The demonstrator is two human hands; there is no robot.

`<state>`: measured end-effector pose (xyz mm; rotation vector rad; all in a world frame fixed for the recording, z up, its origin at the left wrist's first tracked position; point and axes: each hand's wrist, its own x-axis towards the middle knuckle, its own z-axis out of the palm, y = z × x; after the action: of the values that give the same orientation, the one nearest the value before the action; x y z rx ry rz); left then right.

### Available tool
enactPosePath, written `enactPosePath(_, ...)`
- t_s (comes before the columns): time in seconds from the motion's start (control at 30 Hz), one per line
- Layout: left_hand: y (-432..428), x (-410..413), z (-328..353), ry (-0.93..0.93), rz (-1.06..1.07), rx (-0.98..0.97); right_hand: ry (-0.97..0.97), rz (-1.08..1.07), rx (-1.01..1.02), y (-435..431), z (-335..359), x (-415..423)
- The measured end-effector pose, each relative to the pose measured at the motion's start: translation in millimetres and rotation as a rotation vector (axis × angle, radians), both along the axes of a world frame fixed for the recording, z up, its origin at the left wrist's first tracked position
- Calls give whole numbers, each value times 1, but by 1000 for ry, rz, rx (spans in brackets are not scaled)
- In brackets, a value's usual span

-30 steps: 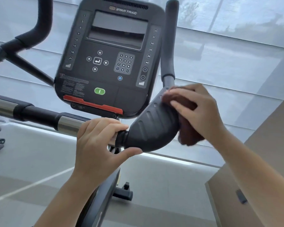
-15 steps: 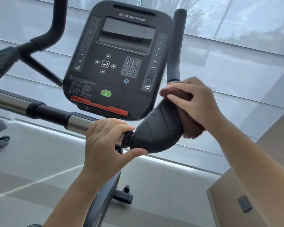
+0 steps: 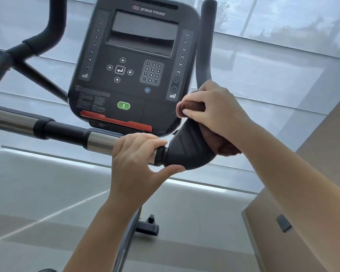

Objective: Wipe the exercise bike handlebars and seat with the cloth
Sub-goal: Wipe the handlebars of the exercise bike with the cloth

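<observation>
The exercise bike's handlebar [image 3: 63, 132] runs across the view as a chrome and black bar, ending at a black elbow pad [image 3: 186, 152] with an upright black grip [image 3: 206, 42] above it. My left hand [image 3: 133, 163] is wrapped around the bar just left of the pad. My right hand [image 3: 214, 112] presses a dark reddish-brown cloth [image 3: 218, 142] against the pad's upper right side, near the base of the upright grip. The seat is out of view.
The black Star Trac console [image 3: 133, 61] stands right behind the hands, with a green button and a red strip. The left upright grip [image 3: 47, 32] curves up at top left. Behind is a window with a blind; a beige wall [image 3: 302, 203] is at right.
My right hand has slid the cloth up the elbow pad toward the base of the upright grip. My left hand kept its hold on the bar.
</observation>
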<state>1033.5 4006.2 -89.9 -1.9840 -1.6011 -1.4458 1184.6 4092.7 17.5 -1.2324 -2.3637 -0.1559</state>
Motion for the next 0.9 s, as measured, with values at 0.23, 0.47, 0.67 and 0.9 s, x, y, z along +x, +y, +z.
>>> enactPosePath(0.23, -4, -3, 3, 52, -36, -60, 113, 148, 81, -68, -47, 18)
enactPosePath(0.47, -5, 3, 22, 214, -66, -202, 501, 145, 107, -40, -49, 36)
enactPosePath(0.67, 20, 26, 57, 222, -280, -291, 522, 198, 68, 17, -29, 45)
enactPosePath(0.9, 69, 38, 77, 281, -312, -362, 613, 289, 27, 83, -22, 58)
